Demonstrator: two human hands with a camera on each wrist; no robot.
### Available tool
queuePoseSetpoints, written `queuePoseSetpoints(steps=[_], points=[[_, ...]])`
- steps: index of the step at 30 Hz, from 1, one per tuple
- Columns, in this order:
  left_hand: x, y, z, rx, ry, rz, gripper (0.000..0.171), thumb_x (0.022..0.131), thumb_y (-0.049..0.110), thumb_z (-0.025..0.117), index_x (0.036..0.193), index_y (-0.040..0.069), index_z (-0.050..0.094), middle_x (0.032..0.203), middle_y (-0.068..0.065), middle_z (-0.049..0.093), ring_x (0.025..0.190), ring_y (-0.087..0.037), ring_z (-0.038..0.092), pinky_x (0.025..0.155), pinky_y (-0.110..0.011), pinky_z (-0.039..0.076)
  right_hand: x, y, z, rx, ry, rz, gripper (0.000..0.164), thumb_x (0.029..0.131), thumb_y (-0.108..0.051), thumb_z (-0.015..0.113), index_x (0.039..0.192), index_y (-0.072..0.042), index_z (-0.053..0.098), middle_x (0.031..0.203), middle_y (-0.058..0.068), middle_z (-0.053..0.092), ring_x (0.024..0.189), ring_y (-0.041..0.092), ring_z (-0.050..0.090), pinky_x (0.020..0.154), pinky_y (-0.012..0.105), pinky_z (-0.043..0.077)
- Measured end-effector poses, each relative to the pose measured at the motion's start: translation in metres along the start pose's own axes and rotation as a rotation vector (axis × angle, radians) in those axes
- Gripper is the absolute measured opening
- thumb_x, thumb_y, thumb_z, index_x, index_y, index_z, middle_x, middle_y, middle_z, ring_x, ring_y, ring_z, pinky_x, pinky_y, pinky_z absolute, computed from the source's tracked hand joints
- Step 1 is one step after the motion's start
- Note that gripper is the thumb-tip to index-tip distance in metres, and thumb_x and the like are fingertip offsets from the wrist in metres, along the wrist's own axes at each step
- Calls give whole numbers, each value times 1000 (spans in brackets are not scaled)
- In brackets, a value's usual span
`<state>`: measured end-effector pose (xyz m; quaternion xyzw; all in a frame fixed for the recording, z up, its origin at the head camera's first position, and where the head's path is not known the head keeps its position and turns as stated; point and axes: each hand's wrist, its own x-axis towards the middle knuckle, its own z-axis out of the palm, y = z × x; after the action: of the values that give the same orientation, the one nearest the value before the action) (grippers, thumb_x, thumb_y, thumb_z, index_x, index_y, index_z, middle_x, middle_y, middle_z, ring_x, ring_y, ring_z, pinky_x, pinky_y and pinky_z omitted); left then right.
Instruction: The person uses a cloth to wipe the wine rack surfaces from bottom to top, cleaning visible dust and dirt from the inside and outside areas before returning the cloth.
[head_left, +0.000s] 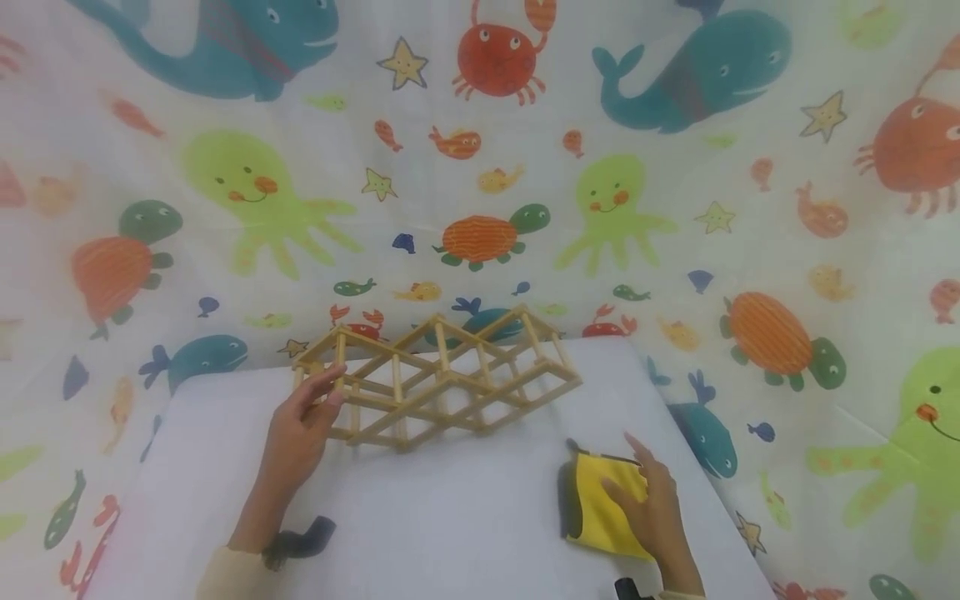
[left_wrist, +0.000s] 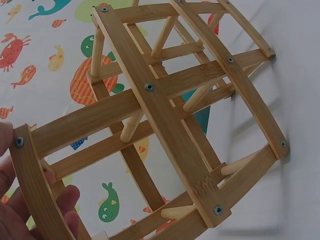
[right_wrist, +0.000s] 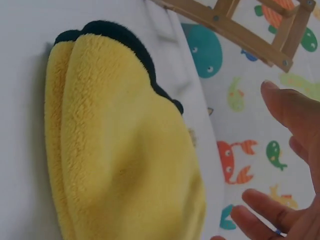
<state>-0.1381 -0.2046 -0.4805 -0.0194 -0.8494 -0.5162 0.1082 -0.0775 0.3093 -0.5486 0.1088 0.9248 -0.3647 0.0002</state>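
Note:
A folding wooden lattice rack (head_left: 448, 379), with flat slats, round dowels and bolted joints, stands at the back of the white table. My left hand (head_left: 296, 433) holds its left end, with thumb and fingers around the end slat (left_wrist: 32, 175) in the left wrist view. Over a folded yellow cloth (head_left: 600, 504) at the right, my right hand (head_left: 654, 504) hovers with fingers spread. The cloth looks fluffy and has a dark edge and a grey side. In the right wrist view, that hand (right_wrist: 305, 120) shows nothing between thumb and fingers.
The white table (head_left: 450, 525) reaches to a curtain (head_left: 540, 142) printed with sea animals, which hangs behind it and along both sides. A dark strap (head_left: 300, 540) is on the left wrist.

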Motion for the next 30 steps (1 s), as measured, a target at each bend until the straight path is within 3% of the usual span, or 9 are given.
queuePoseSetpoints(steps=[5,11,17,25,30], points=[[0,-1,1,12,-8,-13,47,110,43,56,155,30,54,162,-5,54,145,-36,56,96,-4,43,-1,10,0,-29,-43,79,88,96,-33,79,169,-28,29,162,27,37,144,49,34,117,78,32],[1,1,0,25,-5,-26,48,110,44,56,155,28,55,162,-4,55,147,-35,55,99,-8,45,0,20,2,-19,-49,105,86,96,-29,79,167,-24,31,160,30,38,140,49,39,115,77,35],[2,1,-1,9,-8,-23,47,110,42,56,154,26,56,160,-7,56,145,-36,56,97,-5,43,-1,22,6,-26,-71,160,84,96,-30,78,166,-20,33,155,33,39,136,51,42,112,76,38],[2,2,0,19,-3,-22,46,111,42,55,154,26,55,161,-7,55,146,-36,55,98,-6,43,-2,25,9,-31,-58,197,82,96,-32,78,164,-19,34,154,36,34,140,56,31,114,81,31],[1,2,0,28,1,-31,47,111,43,54,155,26,55,162,-6,54,147,-35,55,99,-7,43,-2,32,11,-48,-63,213,82,97,-34,77,164,-16,34,149,37,35,136,57,32,111,79,35]])
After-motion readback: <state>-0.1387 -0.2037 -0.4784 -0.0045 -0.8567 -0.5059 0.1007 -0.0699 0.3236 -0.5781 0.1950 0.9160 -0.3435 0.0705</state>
